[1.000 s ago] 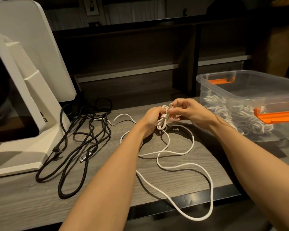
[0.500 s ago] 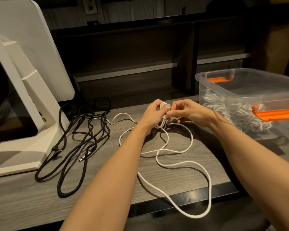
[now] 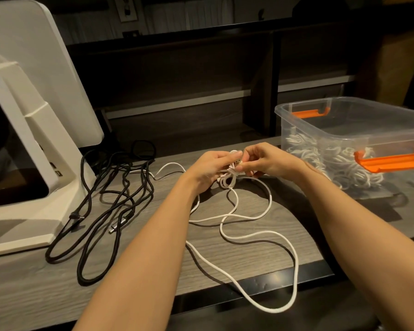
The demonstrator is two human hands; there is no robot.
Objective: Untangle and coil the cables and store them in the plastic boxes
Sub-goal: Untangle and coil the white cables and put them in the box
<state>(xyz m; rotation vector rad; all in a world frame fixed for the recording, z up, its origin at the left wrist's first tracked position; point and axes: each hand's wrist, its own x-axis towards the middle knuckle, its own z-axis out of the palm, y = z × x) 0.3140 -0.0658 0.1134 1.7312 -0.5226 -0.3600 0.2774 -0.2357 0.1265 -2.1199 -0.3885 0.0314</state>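
A long white cable (image 3: 253, 235) lies in loose loops on the wooden desk (image 3: 22, 287), one loop hanging over the front edge. Its near end is bunched into a small coil held between both hands above the desk. My left hand (image 3: 210, 167) grips the coil from the left. My right hand (image 3: 265, 161) pinches the coil's top from the right. A tangle of black cable (image 3: 101, 211) lies to the left, untouched. A clear plastic box (image 3: 354, 130) with orange handles stands at the right, holding several coiled white cables.
A white monitor stand (image 3: 43, 177) and screen back fill the left side, with the black cable running along its base. Dark shelving (image 3: 177, 91) rises behind the desk. A black strip (image 3: 261, 287) edges the desk's front.
Both hands stayed together on the small white coil, shifting slightly as the fingers worked at its top. The loose loops on the desk barely moved.
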